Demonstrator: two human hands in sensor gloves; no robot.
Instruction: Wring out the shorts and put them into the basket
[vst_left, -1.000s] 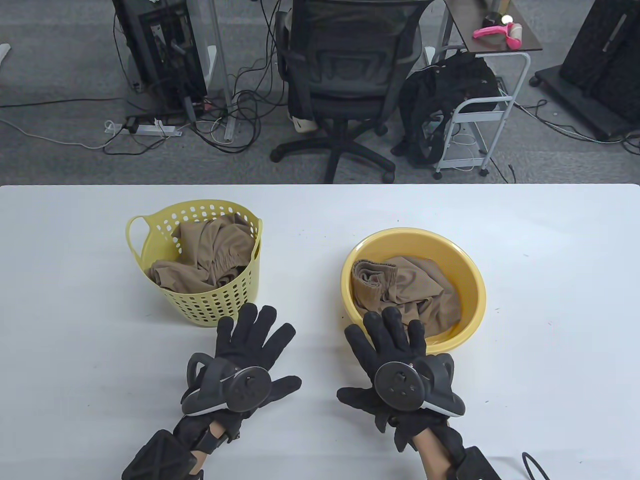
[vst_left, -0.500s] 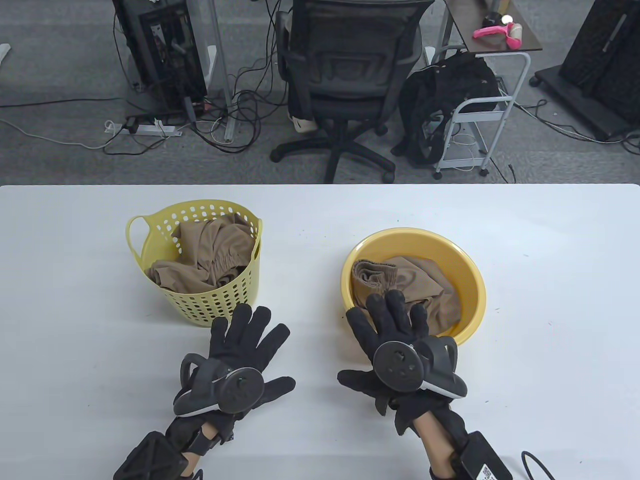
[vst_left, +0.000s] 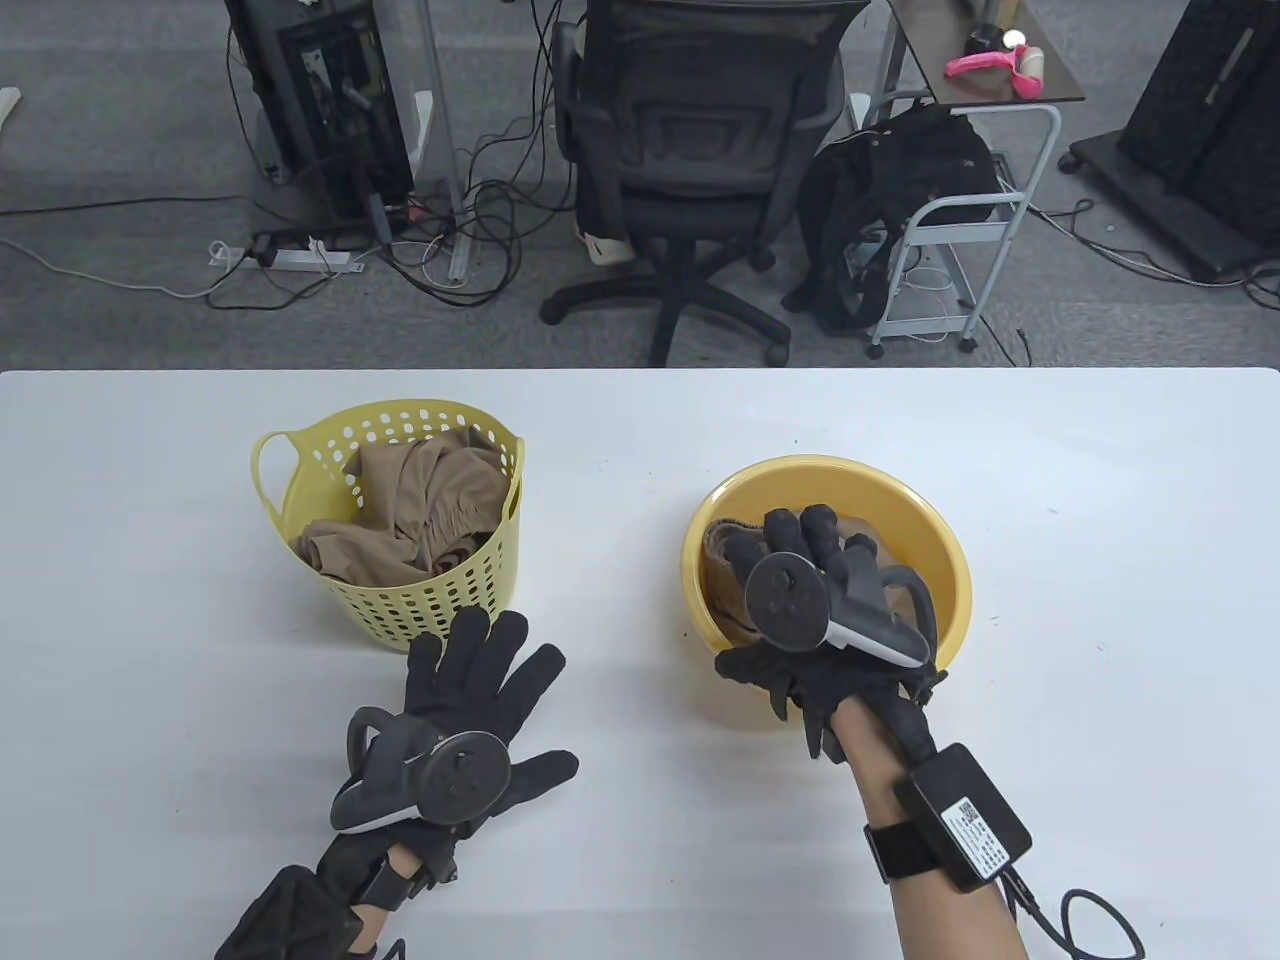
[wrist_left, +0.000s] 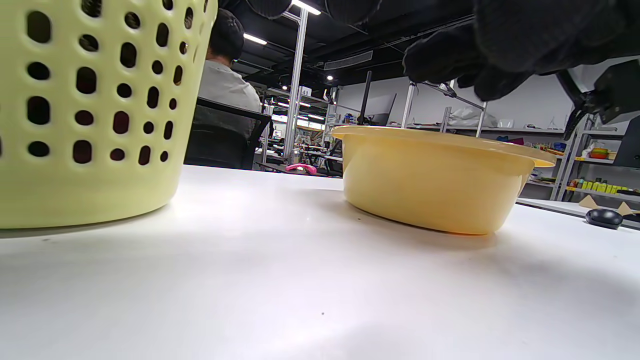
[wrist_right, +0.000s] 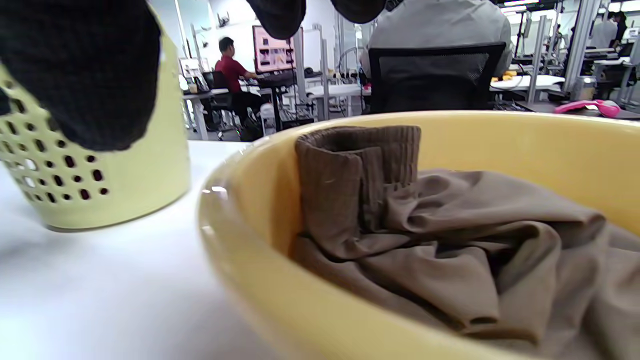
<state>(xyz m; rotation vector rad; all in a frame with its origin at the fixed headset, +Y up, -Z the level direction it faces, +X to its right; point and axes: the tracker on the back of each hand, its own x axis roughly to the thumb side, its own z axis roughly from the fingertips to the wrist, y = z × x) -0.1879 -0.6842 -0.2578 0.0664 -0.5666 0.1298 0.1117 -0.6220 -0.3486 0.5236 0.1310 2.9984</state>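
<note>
Two yellow containers are sitting on the white table (vst_left: 1050, 560): a perforated basket (vst_left: 440, 600) on the left and a round basin (vst_left: 940, 560) on the right, set apart with bare table between. One pair of brown shorts (wrist_right: 450, 250) is lying crumpled in the basin, its ribbed waistband standing up against the near-left wall, likely soaking there ahead of wringing. Another brown garment (vst_left: 420, 500) is already sitting in the basket, so that one looks done.

Right hand (vst_left: 800, 580) is reaching over the basin's near rim, fingers pointing down toward the shorts; the table view is hiding the fingertips behind the tracker, and the right wrist view is showing them hanging loose above the cloth, so no grip yet, I judge. Probably going for the waistband, the easiest part to lift.

Left hand (vst_left: 470, 700) is lying spread and flat on the table just in front of the basket, holding nothing, probably waiting to take the other end for the twist.

Behind the table, grey floor is carrying a black office chair (vst_left: 700, 170), tangled cables with a power strip (vst_left: 300, 258), a white cart (vst_left: 960, 230) with a dark bag on it, and black equipment stands.
</note>
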